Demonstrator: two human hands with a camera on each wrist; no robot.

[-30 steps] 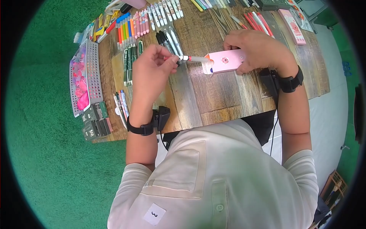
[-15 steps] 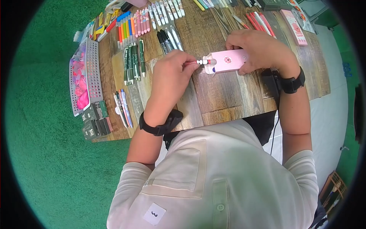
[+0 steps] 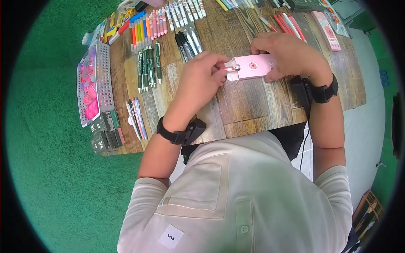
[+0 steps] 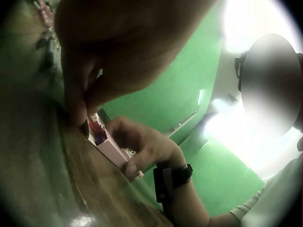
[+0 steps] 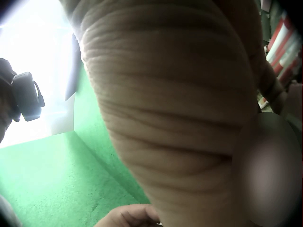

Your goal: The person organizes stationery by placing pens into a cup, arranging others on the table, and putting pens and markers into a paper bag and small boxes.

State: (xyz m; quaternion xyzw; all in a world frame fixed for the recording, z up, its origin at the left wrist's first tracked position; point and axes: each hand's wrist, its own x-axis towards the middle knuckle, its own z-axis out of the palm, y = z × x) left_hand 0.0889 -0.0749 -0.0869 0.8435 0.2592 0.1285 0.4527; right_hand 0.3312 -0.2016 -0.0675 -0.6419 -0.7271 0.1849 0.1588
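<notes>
In the head view a pink pen box (image 3: pixel 260 67) lies on the wooden table, its flap end facing left. My right hand (image 3: pixel 292 55) grips the box near its far end, thumb on the near side and fingers on the other. At the open end my left hand (image 3: pixel 201 76) pinches a red-and-white pen (image 3: pixel 230 68), most of it hidden inside the box. Seen from the left wrist, red and blue ends show within the mouth of the box (image 4: pixel 111 150). The right wrist view is mostly filled by the right hand's skin.
Green pens (image 3: pixel 148 67), black and white pens (image 3: pixel 188 44) and coloured markers (image 3: pixel 140 34) lie in rows to the left. Red pens (image 3: pixel 289 26) and another pink box (image 3: pixel 326 30) are beyond the right hand. A perforated basket (image 3: pixel 104 78) stands at the left edge.
The left hand has moved right with the pen, which has slid tip first into the box's open end. My right hand has stayed around the box.
</notes>
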